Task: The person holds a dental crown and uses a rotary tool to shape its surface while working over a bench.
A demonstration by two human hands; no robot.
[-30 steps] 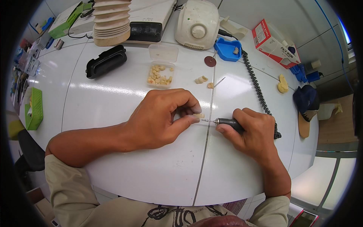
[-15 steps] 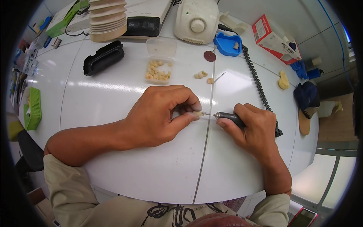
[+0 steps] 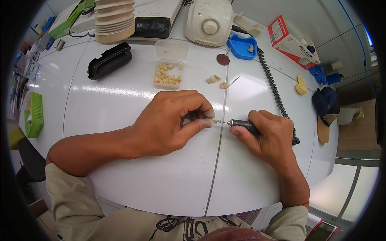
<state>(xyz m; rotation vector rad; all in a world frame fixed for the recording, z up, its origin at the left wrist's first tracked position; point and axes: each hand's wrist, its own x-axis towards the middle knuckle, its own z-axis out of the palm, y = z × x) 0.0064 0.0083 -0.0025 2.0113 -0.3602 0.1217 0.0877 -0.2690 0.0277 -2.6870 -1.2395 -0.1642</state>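
Observation:
My left hand [image 3: 173,122] pinches a small pale cream piece [image 3: 210,120] between fingertips and thumb at the centre of the view. My right hand [image 3: 267,138] grips a dark rotary handpiece [image 3: 243,125] with a coiled cord [image 3: 275,90]; its thin metal tip meets the cream piece. Beyond my hands sit an open clear plastic box [image 3: 169,83] of several cream tooth-like pieces, a few loose pale pieces [image 3: 213,79], a thin pointed metal bit [image 3: 233,81] and a dark red disc [image 3: 222,60].
Across the back stand a ribbed beige hose [image 3: 114,22], a white control unit [image 3: 207,22], a blue tray [image 3: 241,47] and a mask box [image 3: 293,42]. A black case [image 3: 108,62] lies left, a green basket [image 3: 35,114] at far left, a dark cap [image 3: 325,102] at right.
Both hands and the table's objects appear slightly higher in the view than a second ago. The handpiece tip now reaches onto the cream piece. The last half second shows hardly any movement.

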